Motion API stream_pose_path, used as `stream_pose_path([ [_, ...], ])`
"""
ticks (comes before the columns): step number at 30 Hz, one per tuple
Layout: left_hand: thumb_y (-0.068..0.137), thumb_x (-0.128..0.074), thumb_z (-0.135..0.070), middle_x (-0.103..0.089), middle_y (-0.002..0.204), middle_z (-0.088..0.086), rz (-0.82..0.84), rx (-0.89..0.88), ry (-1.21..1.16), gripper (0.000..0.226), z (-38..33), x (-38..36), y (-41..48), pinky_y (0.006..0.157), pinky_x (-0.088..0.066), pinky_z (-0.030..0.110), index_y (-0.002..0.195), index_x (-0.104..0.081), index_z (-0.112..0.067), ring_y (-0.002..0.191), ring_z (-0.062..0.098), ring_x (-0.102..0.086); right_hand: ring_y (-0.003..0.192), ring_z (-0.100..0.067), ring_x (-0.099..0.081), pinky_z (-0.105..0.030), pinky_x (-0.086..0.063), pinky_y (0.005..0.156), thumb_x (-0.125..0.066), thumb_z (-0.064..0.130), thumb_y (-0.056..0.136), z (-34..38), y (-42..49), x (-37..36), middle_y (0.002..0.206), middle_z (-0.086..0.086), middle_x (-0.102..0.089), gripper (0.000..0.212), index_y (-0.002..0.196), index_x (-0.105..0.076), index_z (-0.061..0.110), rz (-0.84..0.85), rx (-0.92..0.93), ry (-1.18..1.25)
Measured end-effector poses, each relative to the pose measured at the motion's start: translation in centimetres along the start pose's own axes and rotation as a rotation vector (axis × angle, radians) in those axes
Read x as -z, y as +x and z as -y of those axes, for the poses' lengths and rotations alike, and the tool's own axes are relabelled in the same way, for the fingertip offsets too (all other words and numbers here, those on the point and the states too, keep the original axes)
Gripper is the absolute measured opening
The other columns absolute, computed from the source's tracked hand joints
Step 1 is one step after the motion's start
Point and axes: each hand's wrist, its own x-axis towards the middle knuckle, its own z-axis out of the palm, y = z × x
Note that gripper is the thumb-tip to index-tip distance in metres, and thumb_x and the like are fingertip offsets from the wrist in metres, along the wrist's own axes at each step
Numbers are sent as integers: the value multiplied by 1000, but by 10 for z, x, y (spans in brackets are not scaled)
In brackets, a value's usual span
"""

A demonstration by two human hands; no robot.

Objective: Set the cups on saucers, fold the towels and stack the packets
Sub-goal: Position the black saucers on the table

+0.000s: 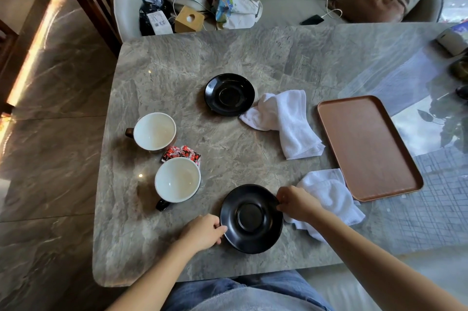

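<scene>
**Grey marble table beside a cushioned bench**

The near black saucer [251,218] is gripped at opposite rims by the left hand [204,231] and right hand [295,203]. A far saucer [229,94], two empty cups [154,131] [177,180], red packets [181,152], two crumpled white towels [286,120] [331,199] and a brown tray [368,146] are spread over the table [177,62]. Polished stone floor [50,62] is seen at left.

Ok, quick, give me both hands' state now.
Left hand: closed on the near saucer's left rim.
Right hand: pinching the same saucer's right rim.
</scene>
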Motion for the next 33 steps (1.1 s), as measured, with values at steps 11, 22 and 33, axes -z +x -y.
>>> stream_pose_path([
  [11, 88, -49, -40, -64, 53, -13, 24, 8, -85, 33, 10, 0, 2, 65, -47, 27, 60, -50, -22, 67, 9, -64, 80, -14, -58, -28, -49, 71, -63, 17, 84, 3, -2, -7, 89, 1, -63, 13, 83, -53, 25, -5, 54, 100],
  [22, 85, -47, -36, -67, 59, -9, 69, 31, -86, 27, 16, 12, 0, 71, -52, 33, 62, -48, -22, 76, 18, -69, 63, -9, -56, -27, -51, 67, -67, 17, 83, 7, -3, -12, 81, 1, -66, 17, 79, -52, 25, 56, 110, 105],
  [33, 85, -46, -38, -68, 60, -9, 75, 24, -71, 27, 16, 14, -2, 73, -53, 35, 64, -50, -22, 74, 16, -68, 51, 3, -49, -9, -39, 48, -68, 13, 82, 7, 2, -11, 74, 5, -63, 30, 67, -48, 29, 95, 102, 125],
])
